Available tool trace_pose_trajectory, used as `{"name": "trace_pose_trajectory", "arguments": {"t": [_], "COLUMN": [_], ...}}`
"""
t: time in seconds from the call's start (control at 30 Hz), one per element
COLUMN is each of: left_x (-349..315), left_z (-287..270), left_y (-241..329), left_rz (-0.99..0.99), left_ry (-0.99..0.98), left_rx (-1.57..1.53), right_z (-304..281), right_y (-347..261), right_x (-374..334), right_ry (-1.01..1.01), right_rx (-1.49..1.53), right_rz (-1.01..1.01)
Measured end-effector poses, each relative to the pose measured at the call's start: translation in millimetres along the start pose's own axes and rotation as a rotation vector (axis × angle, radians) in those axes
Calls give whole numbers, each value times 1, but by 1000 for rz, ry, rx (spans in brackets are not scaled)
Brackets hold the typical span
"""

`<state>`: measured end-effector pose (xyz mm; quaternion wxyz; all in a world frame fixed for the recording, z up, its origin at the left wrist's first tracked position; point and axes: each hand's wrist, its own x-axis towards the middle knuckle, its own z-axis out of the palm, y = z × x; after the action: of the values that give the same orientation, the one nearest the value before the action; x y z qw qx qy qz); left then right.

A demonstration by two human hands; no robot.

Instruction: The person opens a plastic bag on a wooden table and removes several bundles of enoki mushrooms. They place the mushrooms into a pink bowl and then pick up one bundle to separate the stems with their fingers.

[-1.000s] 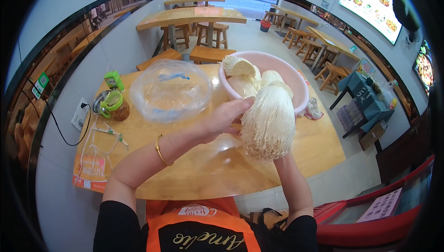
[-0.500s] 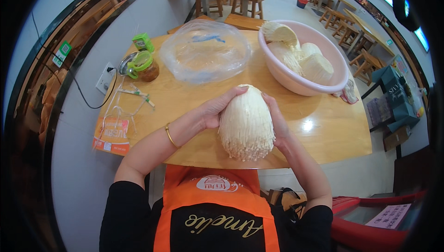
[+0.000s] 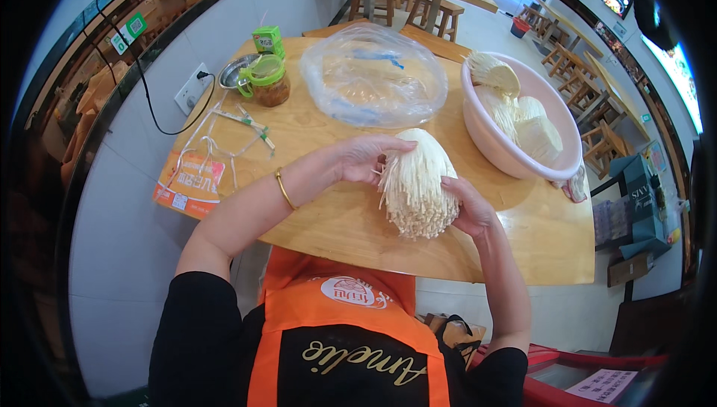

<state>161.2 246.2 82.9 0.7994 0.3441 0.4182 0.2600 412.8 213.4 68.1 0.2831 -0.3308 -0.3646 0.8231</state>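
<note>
Between my hands, above the near part of the wooden table (image 3: 328,216), is a large white bunch of enoki mushrooms (image 3: 420,187), its small caps pointing toward me and its pale base away. My left hand (image 3: 373,157) grips the bunch at its upper left, thumb across the top. On the right side, my right hand (image 3: 469,205) holds it with the thumb on the stems and the other fingers mostly behind. A pink plastic basin (image 3: 499,138) at the right holds several more enoki bunches (image 3: 539,140).
A clear plastic bag (image 3: 373,75) lies puffed up beyond my hands. At the left are a green-lidded jar (image 3: 269,82), a metal bowl (image 3: 237,71), a green box (image 3: 267,39), loose white strips (image 3: 246,127) and an orange packet (image 3: 190,183). A wall with a plugged-in cord flanks the table.
My view has turned, shifting the table's things to the right. The bunch's stems have loosened and spread at the left edge. My right hand has moved its thumb lower onto the front.
</note>
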Motion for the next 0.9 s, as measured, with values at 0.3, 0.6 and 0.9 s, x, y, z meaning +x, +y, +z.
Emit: {"name": "trace_pose_trajectory", "arguments": {"t": [0.3,0.6,0.9], "left_x": [-11,-21,-27], "left_z": [9,27,20], "left_y": [3,14,6], "left_rz": [71,73,201], "left_ry": [-76,-5,-145], "left_rx": [116,279,192], "right_z": [-5,-13,-18], "right_y": [16,16,26], "right_x": [1,1,1], "right_ry": [9,-7,-1], "right_rx": [148,108,192], "right_rz": [-90,-118,-176]}}
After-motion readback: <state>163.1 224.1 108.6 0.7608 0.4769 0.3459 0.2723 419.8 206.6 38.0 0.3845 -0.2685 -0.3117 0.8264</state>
